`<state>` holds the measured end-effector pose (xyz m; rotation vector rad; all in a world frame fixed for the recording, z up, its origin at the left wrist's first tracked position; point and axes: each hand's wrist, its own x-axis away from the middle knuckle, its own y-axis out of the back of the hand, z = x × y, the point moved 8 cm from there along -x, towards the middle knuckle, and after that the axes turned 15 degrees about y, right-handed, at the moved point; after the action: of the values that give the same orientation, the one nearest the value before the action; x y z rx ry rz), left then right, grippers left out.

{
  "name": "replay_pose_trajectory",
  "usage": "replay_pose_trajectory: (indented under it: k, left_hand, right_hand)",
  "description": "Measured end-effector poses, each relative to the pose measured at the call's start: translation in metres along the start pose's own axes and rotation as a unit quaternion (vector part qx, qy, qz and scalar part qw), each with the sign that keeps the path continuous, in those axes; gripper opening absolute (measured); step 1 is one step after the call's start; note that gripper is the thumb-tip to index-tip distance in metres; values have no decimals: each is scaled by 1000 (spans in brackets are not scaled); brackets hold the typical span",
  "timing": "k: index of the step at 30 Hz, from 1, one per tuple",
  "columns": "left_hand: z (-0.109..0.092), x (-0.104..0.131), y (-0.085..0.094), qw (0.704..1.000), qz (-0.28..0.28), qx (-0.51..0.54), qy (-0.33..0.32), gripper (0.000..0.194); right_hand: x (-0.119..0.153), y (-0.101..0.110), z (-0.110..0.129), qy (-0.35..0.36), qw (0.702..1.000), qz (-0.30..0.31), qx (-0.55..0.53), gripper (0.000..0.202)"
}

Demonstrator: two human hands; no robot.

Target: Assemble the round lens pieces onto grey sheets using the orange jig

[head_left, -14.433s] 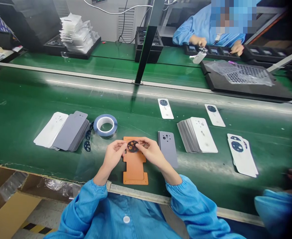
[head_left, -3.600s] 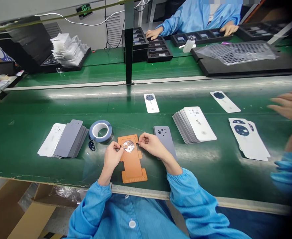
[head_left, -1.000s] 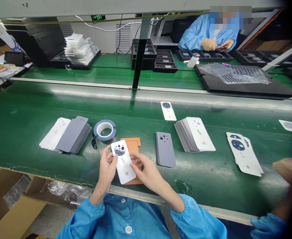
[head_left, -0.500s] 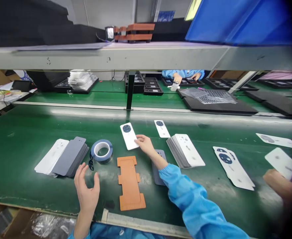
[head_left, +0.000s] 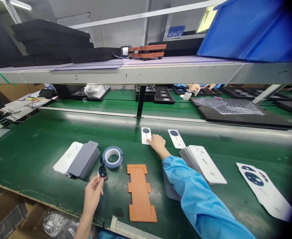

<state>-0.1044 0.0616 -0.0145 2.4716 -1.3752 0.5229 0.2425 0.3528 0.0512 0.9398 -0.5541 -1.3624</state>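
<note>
My left hand, near the front edge of the bench, is closed in a pinch on a black round camera-lens sticker with several holes. A second dark piece partly shows behind it, beside the blue tape roll. Farther out, the fingers of my right hand grip the lower right corner of a white phone back panel with a dark camera circle. That panel is at the bench surface. Between my arms lies an orange fixture plate. A grey panel is partly hidden under my right sleeve.
A stack of grey and white panels lies at left, another stack right of my forearm. One white panel lies beyond it, and overlapping panels at far right. A shelf spans above; a co-worker's hands are behind.
My right hand has carried the white panel farther away across the bench. My left hand, open before, has closed on the black sticker. My view has tilted up, and another person's hand at right is gone.
</note>
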Motion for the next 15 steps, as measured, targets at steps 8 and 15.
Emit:
replay_pose_trajectory:
  k: [8, 15]
  left_hand:
    - [-8, 8, -23, 996, 82, 8, 15, 50]
    - [4, 10, -30, 991, 119, 24, 51, 59]
  right_hand:
    - [105, -57, 120, 193, 951, 157, -186, 24]
    - [158, -89, 179, 252, 894, 188, -319, 30]
